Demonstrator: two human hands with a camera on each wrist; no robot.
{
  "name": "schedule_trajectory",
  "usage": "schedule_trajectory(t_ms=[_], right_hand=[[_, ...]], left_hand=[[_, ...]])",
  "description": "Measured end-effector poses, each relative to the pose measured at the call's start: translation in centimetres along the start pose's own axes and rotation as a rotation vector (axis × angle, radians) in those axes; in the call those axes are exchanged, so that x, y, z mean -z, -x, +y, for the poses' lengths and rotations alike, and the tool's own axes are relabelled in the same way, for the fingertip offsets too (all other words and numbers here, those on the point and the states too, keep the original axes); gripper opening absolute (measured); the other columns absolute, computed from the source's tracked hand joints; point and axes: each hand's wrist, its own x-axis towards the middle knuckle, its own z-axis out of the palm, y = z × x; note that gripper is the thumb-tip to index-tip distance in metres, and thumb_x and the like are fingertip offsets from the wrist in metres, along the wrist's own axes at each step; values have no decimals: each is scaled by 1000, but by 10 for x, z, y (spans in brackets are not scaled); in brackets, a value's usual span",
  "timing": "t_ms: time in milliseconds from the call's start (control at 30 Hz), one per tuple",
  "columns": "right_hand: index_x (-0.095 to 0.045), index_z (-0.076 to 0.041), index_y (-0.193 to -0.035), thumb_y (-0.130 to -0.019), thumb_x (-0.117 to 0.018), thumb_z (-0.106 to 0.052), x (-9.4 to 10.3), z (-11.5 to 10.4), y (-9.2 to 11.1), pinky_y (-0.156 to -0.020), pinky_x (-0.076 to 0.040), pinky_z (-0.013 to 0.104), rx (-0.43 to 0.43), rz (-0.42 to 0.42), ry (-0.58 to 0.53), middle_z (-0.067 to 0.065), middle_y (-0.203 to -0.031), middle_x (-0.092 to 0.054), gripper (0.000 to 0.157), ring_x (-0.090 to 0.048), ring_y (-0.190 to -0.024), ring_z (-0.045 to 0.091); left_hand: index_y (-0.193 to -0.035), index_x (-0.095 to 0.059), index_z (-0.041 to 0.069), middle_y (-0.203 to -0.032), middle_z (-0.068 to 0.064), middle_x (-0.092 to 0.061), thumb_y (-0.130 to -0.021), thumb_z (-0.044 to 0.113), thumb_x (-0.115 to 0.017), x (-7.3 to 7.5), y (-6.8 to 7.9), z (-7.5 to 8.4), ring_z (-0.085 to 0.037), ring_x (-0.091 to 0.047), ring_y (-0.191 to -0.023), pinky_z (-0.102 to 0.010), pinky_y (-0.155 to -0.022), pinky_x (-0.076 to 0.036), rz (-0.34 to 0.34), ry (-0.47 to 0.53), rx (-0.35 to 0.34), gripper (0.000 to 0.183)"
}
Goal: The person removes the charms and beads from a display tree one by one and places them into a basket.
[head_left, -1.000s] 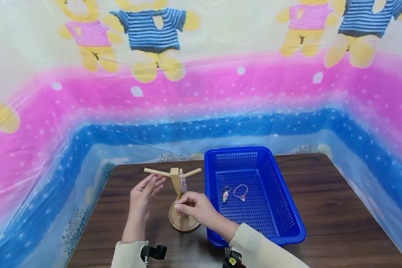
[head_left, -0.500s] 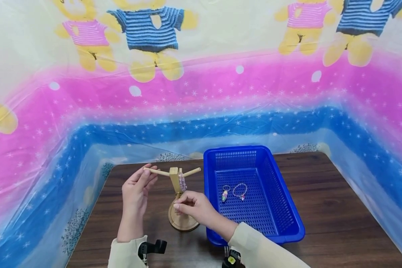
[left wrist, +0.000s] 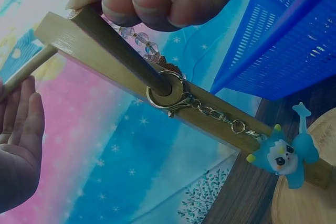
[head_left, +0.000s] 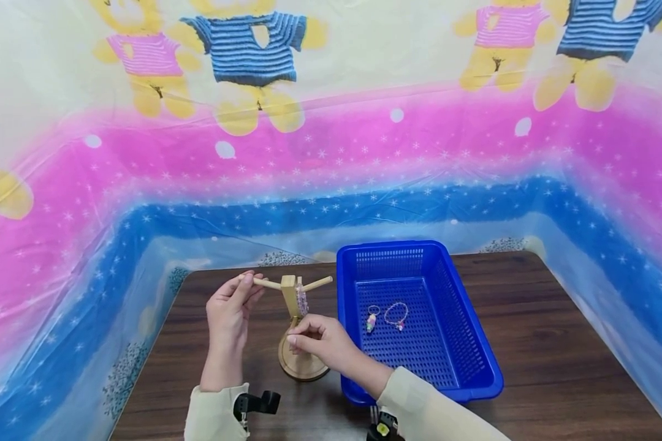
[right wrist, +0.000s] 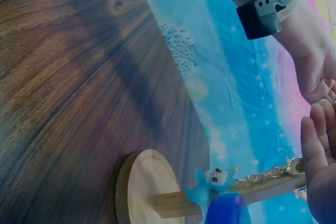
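Note:
A wooden jewellery stand [head_left: 289, 297] with a round base and several pegs stands upright on the table. My left hand [head_left: 228, 321] pinches the outer end of its left peg [head_left: 267, 284]. At the near peg [left wrist: 121, 51], my right hand [head_left: 325, 343] has thumb and fingers on the tip. A keychain with a blue animal figure [left wrist: 283, 156] hangs by its ring around the near peg's base, against the post. From another peg behind the post hangs a beaded bracelet [head_left: 302, 300]. Right fingers hide the keychain in the head view.
Right of the stand is a blue plastic basket [head_left: 469, 324] holding a keychain with a pastel charm [head_left: 371, 323] and a thin beaded bracelet [head_left: 395, 315]. A dark wooden table [head_left: 557, 343] lies beneath. Behind hangs a printed cloth [head_left: 364, 153] with bears.
My left hand has moved outward along the left peg, from fingers extended near its middle to a pinch at its end. The right hand stays in place.

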Motion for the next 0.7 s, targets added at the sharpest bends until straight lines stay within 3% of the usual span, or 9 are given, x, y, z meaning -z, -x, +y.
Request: schedule_trajectory(t_ms=[400,567,700], right_hand=[[-68,13,-110,-98,-66,-6,2,-1,3,-72,-61,13,-47,16,-12,38,-103,-69,22,-66,-76,-4],[-66,12,-116,-99,-65,-8,2,-1,7,-77,-64,22,-120,34,-52,35,-106,-70,27,-67,-80,4],[-62,13,-117,-98,-63,-9,-2,0,11,-82,-66,33,-198,108,-129,24,-104,-70,29,-67,-80,6]], left_hand=[[-83,-78,12,-80,1,-80,-99,-1,-63,-1,-1,-4,-6,-77,-76,-18,-73,-65,-12,-4,-43,26],[-83,-78,13,-80,1,-79,-99,-1,-63,-1,-1,-4,-5,-77,-76,-18,-73,-65,4,-9,-42,26],[-83,-77,11,-80,1,-80,-99,-1,-63,-1,-2,-5,-5,-77,-76,-18,-73,-65,11,-5,-35,25]])
